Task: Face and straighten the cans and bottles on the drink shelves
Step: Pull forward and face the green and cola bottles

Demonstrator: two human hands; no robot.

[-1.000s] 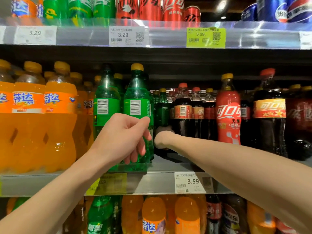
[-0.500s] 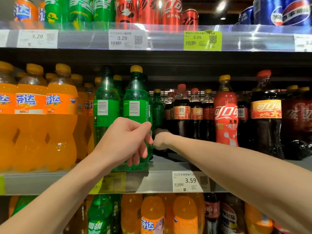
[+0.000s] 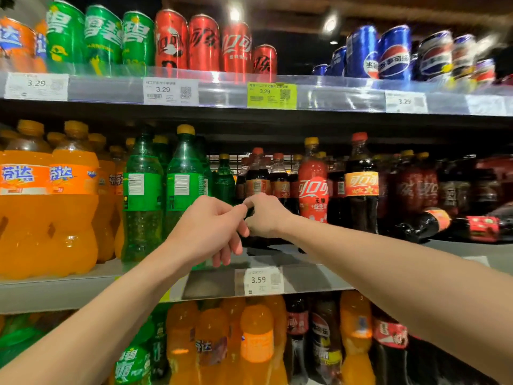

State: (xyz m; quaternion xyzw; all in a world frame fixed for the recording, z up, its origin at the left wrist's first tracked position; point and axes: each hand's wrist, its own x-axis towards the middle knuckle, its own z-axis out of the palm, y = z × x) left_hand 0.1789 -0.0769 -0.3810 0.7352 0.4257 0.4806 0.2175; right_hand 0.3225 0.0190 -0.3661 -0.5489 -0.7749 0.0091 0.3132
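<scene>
My left hand [image 3: 211,232] hovers with loosely curled fingers in front of the lower part of a green bottle [image 3: 184,187] whose barcode faces out. Its thumb tip touches my right hand [image 3: 265,215]. The right hand is wrapped around the lower body of a dark cola bottle [image 3: 256,176] with a red cap, set a little back on the middle shelf [image 3: 55,293]. A second green bottle [image 3: 141,190] also shows its barcode. To the right stand a red cola bottle [image 3: 313,187] and a dark, orange-labelled one [image 3: 361,187].
A dark bottle [image 3: 424,223] lies on its side at the right of the middle shelf. Orange soda bottles [image 3: 72,204] fill the left. Green, red and blue cans [image 3: 202,43] line the top shelf. More bottles [image 3: 256,343] stand on the shelf below.
My right hand has drawn back from deep in the shelf and now grips the dark cola bottle nearer the front. My left hand has slid right, off the green bottle. The view has tilted up.
</scene>
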